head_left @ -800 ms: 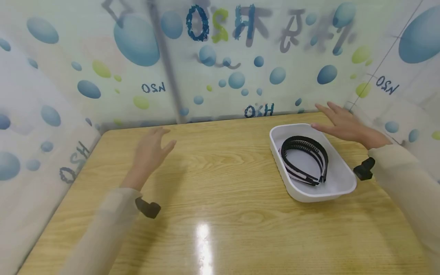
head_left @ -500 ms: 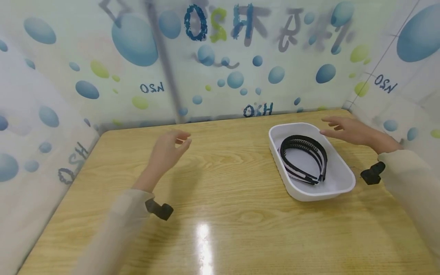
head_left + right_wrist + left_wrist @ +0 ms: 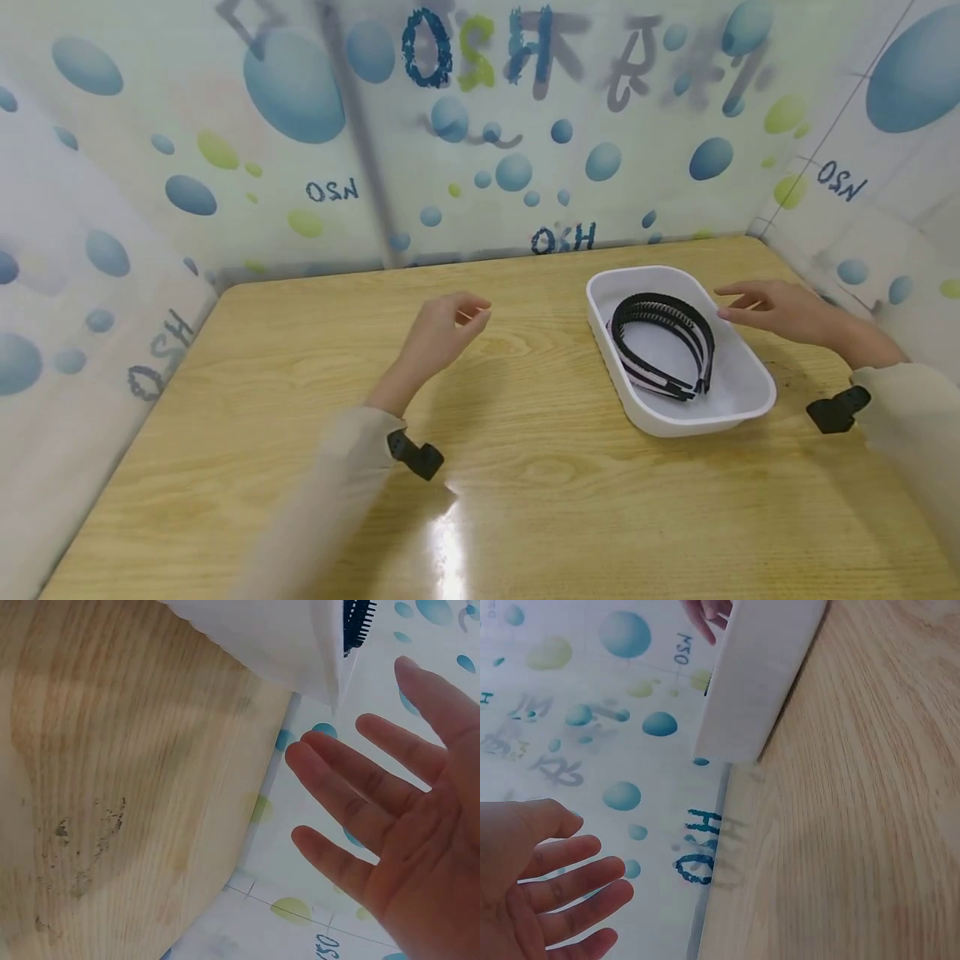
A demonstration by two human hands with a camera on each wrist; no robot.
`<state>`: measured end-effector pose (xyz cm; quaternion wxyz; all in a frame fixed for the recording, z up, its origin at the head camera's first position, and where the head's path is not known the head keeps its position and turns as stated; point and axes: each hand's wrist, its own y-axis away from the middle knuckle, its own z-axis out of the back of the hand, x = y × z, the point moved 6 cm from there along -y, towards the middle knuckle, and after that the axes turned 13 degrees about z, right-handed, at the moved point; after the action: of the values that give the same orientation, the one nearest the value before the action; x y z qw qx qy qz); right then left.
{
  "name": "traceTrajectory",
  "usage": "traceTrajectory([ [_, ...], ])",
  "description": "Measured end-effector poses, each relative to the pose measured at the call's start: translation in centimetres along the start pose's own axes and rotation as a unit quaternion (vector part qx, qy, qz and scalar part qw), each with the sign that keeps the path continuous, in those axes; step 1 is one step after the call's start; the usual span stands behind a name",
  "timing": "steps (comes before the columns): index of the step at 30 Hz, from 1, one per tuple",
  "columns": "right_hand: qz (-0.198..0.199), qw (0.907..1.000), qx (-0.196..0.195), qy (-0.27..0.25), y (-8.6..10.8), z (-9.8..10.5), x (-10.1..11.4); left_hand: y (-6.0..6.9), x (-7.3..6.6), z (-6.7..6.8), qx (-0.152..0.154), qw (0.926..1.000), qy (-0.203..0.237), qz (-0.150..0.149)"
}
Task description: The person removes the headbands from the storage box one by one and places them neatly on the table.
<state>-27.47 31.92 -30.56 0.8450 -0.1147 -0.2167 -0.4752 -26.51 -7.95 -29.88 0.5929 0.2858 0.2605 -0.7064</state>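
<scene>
Several black toothed headbands [image 3: 663, 308], with paler ones among them, lie nested in a white plastic tray [image 3: 750, 398] on the right half of the table. My right hand [image 3: 787, 312] hovers by the tray's right rim, its fingers loosely bent and nothing in them; the right wrist view shows the same hand [image 3: 405, 802] with fingers spread beside the tray wall [image 3: 262, 637]. Left of the tray, above the wood, is my left hand [image 3: 438, 333], relaxed and holding nothing. In the left wrist view its fingers [image 3: 585, 881] are slightly bent, apart from the tray [image 3: 757, 675].
The wooden table [image 3: 300, 350] meets a wall sheet [image 3: 487, 150] with blue and green bubble prints at the back, left and right. Dark scuff marks [image 3: 109, 825] show on the table in the right wrist view. A black wrist camera [image 3: 416, 457] sits on the left sleeve.
My left hand has moved right toward the tray, its fingers bending a little. My right hand has come down and slightly right along the tray's right side. The tray and headbands have stayed put.
</scene>
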Motion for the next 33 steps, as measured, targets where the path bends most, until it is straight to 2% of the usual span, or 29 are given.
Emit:
traceTrajectory([
  [11,0.011,0.9999,-0.011,-0.008,1.4,-0.8,-0.1,-2.4,-3.8,-5.1,0.065,0.9975,0.026,-0.008],
  [18,0.017,0.9995,-0.019,-0.016,1.9,-1.4,-0.1,-4.2,-6.3,-8.2,0.103,0.9943,0.019,-0.018],
  [24,0.031,0.9989,-0.033,-0.011,2.3,-1.6,0.0,-5.8,-8.3,-9.9,0.121,0.9920,0.013,-0.034],
  [33,0.050,0.9965,-0.067,0.006,2.2,-1.5,0.1,-8.1,-11.2,-11.8,0.141,0.9884,-0.009,-0.056],
])
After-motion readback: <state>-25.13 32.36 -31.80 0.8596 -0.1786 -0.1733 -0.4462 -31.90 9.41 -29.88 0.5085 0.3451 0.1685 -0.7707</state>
